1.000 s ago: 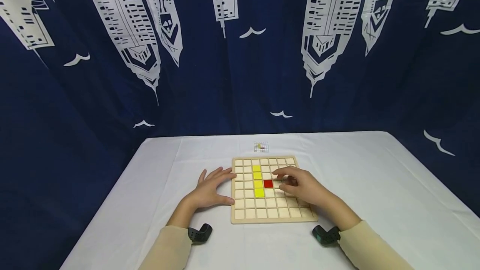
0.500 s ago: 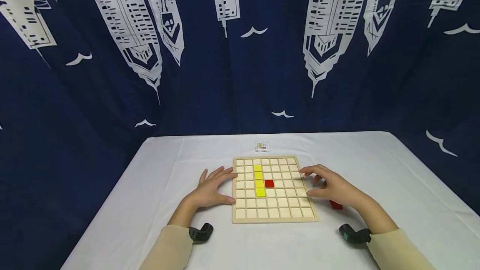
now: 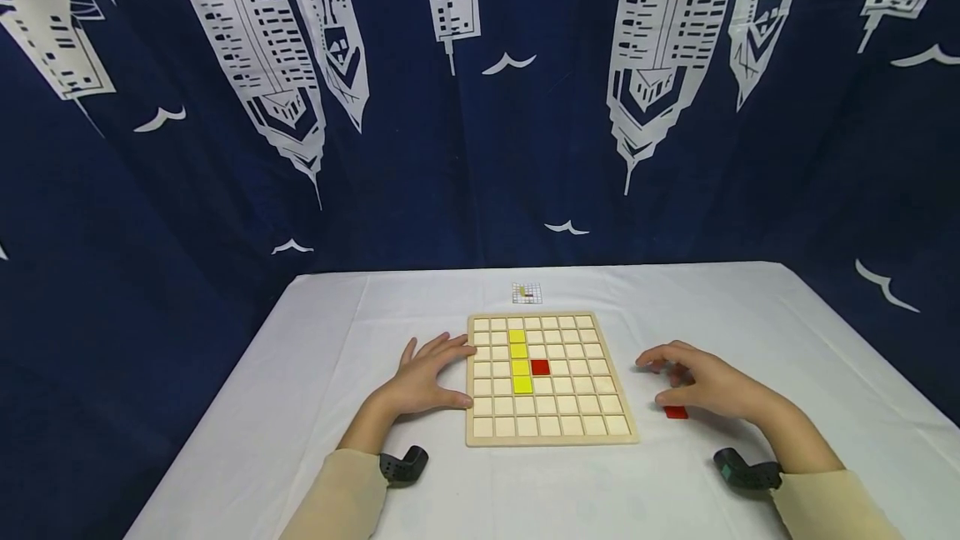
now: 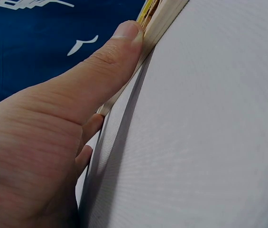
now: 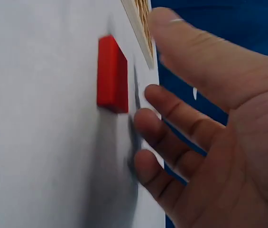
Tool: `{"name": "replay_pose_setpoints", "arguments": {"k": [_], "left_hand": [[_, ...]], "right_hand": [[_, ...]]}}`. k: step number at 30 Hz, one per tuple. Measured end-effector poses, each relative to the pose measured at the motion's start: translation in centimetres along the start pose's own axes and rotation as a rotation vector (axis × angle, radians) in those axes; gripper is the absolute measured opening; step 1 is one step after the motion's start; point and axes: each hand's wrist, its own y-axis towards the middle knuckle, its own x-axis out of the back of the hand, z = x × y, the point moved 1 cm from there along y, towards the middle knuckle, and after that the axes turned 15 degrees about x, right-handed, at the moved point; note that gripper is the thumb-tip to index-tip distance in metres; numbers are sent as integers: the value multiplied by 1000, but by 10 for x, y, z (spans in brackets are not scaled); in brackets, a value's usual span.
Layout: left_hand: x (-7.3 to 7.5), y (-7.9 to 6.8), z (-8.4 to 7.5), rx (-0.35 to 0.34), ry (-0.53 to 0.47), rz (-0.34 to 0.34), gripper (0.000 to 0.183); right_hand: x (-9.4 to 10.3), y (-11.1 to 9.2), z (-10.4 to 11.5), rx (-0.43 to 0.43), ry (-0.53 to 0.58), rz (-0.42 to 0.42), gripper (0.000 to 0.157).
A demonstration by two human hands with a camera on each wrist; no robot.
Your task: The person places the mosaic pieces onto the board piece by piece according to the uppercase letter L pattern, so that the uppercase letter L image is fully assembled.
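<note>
A pale wooden grid board (image 3: 588,427) lies on the white table. One column of it holds several yellow tiles (image 3: 521,367), with a red tile (image 3: 540,367) beside them on the right. My left hand (image 3: 420,382) rests against the board's left edge, thumb and fingertips touching the rim; the left wrist view shows the thumb (image 4: 110,61) on that edge. To the right of the board, my right hand (image 3: 708,377) hovers with relaxed fingers and nothing in them. Just under it a loose red block (image 3: 676,412) lies on the cloth, and the right wrist view shows the block (image 5: 111,76) apart from the fingers.
A small printed card (image 3: 527,293) with a coloured grid pattern lies behind the board. White cloth (image 3: 360,307) covers the table, and a dark blue patterned curtain (image 3: 465,148) hangs at its far edge.
My right hand has moved right, from over the board to above the loose red block, which has come into view. The left hand has stayed at the board's edge.
</note>
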Motion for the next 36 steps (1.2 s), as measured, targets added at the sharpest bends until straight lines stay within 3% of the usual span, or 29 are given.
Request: {"name": "replay_pose_setpoints", "arguments": {"k": [17,36], "left_hand": [[1,2,1,-6,16,-2,83],[-1,1,0,12,13,4,84]], "right_hand": [[5,-10,-10,-17,76,148,40],[2,-7,-13,25,28,122,29]]}}
